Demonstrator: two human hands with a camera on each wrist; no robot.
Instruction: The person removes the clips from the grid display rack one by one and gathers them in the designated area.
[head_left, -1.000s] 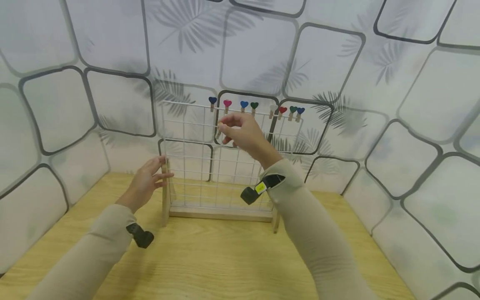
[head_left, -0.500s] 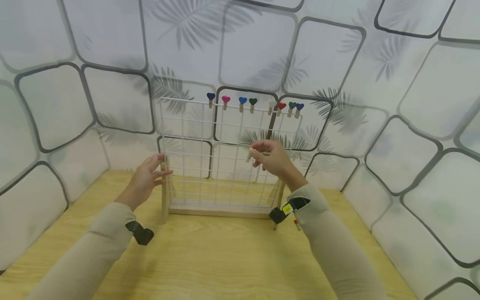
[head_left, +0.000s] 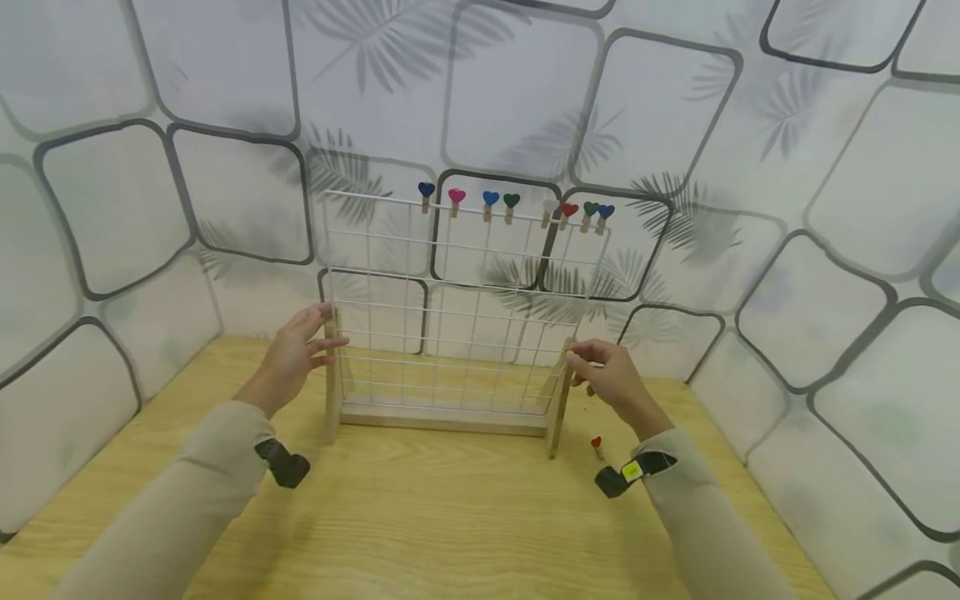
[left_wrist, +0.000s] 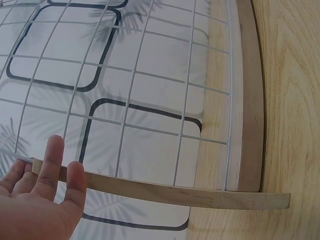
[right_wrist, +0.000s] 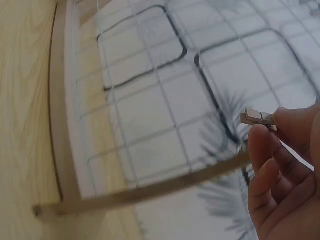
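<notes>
A white wire grid [head_left: 450, 287] stands upright in a wooden frame, with several heart-topped clothespins [head_left: 491, 202] clipped in a row along its top wire. My left hand [head_left: 295, 354] touches the frame's left wooden post [left_wrist: 150, 192], its fingers mostly straight. Off the grid's right side, my right hand [head_left: 611, 379] pinches a small wooden clothespin [right_wrist: 256, 116] between thumb and fingers. Its wooden end sticks out past the fingertips, apart from the wires. The hand hides its other end.
A loose red-heart clothespin [head_left: 597, 447] lies on the wooden table [head_left: 420, 517], right of the frame and close to the right wrist camera [head_left: 612, 481]. Patterned white walls [head_left: 840, 350] enclose the table at the back and sides.
My right hand has moved down and right, from in front of the grid's upper middle to its right post, still pinching the clothespin. The red-heart clothespin has come into view. The left hand stays put.
</notes>
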